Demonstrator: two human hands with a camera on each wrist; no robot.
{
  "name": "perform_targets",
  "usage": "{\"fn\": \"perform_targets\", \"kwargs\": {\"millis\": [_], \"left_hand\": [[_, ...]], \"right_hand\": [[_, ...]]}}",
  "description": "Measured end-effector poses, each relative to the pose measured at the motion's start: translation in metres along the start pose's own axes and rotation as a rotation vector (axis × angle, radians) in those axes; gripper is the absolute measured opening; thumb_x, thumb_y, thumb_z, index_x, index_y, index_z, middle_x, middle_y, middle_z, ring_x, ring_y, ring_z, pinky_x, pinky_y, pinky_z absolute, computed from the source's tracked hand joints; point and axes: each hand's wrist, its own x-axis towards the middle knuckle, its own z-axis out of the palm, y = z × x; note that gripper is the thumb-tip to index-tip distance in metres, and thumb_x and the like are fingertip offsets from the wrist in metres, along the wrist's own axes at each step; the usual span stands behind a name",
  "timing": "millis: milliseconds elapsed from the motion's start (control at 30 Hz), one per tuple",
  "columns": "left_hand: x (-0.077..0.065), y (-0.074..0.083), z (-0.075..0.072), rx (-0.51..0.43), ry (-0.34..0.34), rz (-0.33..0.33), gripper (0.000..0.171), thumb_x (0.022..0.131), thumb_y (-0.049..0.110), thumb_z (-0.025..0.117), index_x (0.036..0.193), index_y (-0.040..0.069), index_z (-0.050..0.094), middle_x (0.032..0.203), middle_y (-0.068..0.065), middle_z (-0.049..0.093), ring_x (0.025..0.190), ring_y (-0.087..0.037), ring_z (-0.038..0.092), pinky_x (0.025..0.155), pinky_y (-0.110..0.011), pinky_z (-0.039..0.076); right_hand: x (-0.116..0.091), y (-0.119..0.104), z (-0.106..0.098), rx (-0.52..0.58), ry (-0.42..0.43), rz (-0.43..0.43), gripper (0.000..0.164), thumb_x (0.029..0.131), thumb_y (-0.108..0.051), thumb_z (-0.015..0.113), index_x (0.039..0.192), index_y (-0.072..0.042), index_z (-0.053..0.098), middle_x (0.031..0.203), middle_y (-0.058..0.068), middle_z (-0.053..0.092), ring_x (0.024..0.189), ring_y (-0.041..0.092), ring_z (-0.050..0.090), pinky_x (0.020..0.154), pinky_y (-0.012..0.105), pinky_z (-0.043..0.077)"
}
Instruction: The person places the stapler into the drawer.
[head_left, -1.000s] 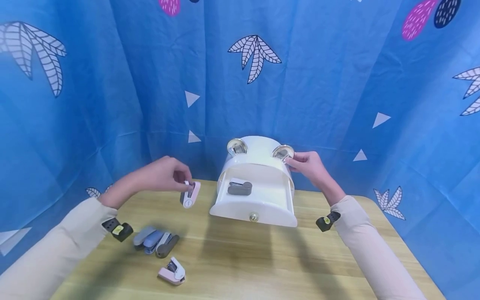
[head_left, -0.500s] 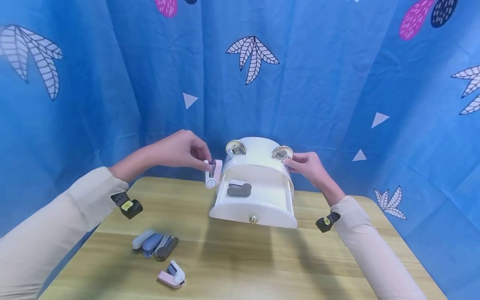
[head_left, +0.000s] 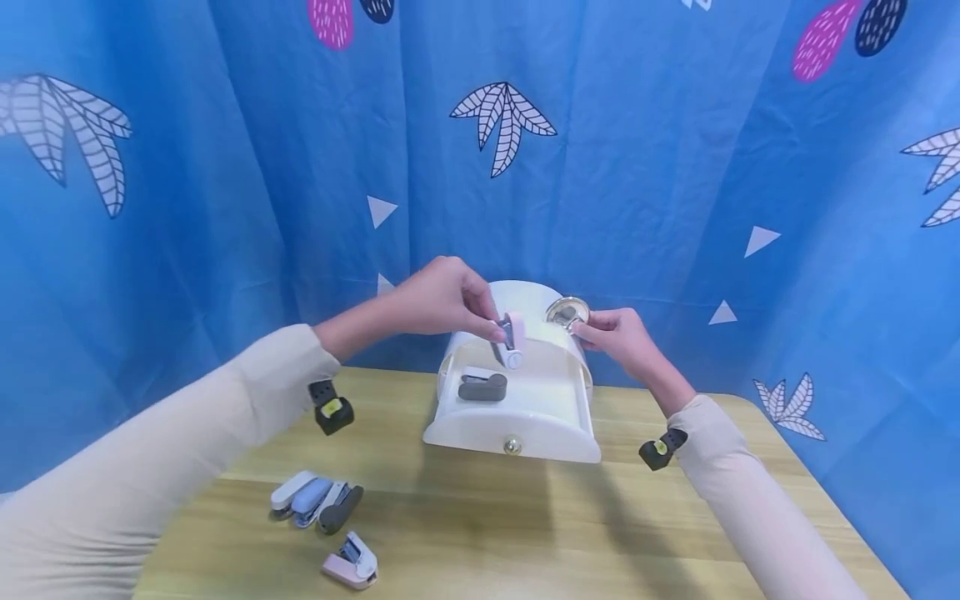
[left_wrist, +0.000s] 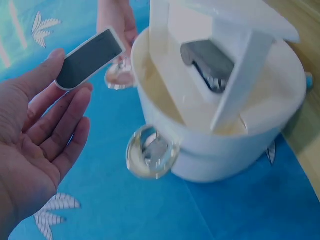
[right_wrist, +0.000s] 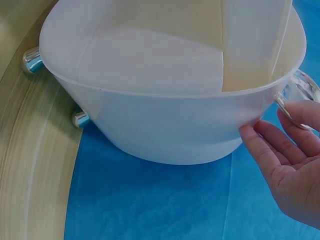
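My left hand [head_left: 450,296] pinches a small pink-and-white stapler [head_left: 513,342] between thumb and fingers, above the pulled-out drawer [head_left: 555,440] of a white rounded box [head_left: 517,296]. In the left wrist view the stapler's dark underside [left_wrist: 91,59] shows. A grey stapler [head_left: 483,387] with a white top lies inside the drawer. My right hand [head_left: 622,337] holds the shiny round ear [head_left: 567,312] on the box's right side; in the right wrist view its fingertips [right_wrist: 248,131] touch the box wall. The other ear [left_wrist: 152,152] is hidden by my left hand in the head view.
On the wooden table [head_left: 637,517], front left, a white stapler [head_left: 291,492], a blue one [head_left: 312,496] and a grey one [head_left: 341,508] lie close together. Nearer me is a pink-and-white stapler [head_left: 352,562]. A blue patterned curtain [head_left: 645,167] hangs behind and beside the table.
My left hand has carried the pink-and-white stapler up and right, from beside the box to above the drawer. My right hand has kept its hold on the ear.
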Motion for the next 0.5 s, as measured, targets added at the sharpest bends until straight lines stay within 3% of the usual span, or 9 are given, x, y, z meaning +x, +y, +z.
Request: {"fn": "perform_targets", "kwargs": {"millis": [167, 433, 500], "left_hand": [[0.019, 0.007, 0.017, -0.001, -0.012, 0.022, 0.016, 0.080, 0.029, 0.089, 0.084, 0.016, 0.081, 0.076, 0.006, 0.077, 0.079, -0.015, 0.067, 0.068, -0.027, 0.053], [0.038, 0.009, 0.035, 0.030, -0.055, 0.047, 0.016, 0.079, 0.031, 0.089, 0.081, 0.016, 0.082, 0.072, 0.007, 0.076, 0.075, -0.012, 0.065, 0.065, -0.025, 0.049], [0.041, 0.009, 0.039, 0.031, -0.058, 0.055, 0.016, 0.079, 0.031, 0.089, 0.080, 0.016, 0.082, 0.070, 0.007, 0.075, 0.072, -0.012, 0.064, 0.063, -0.024, 0.048]], "right_hand": [[0.002, -0.002, -0.002, -0.010, 0.000, -0.012, 0.037, 0.099, -0.020, 0.068, 0.129, 0.002, 0.067, 0.130, 0.025, 0.067, 0.121, 0.031, 0.067, 0.095, 0.039, 0.058], [0.003, 0.001, 0.002, 0.006, 0.019, -0.030, 0.036, 0.098, -0.016, 0.069, 0.126, 0.005, 0.068, 0.125, 0.027, 0.069, 0.103, 0.013, 0.072, 0.093, 0.039, 0.059], [0.000, 0.003, 0.001, 0.012, 0.025, -0.028, 0.035, 0.098, -0.016, 0.069, 0.126, 0.006, 0.068, 0.124, 0.027, 0.069, 0.104, 0.014, 0.073, 0.093, 0.037, 0.059]]}}
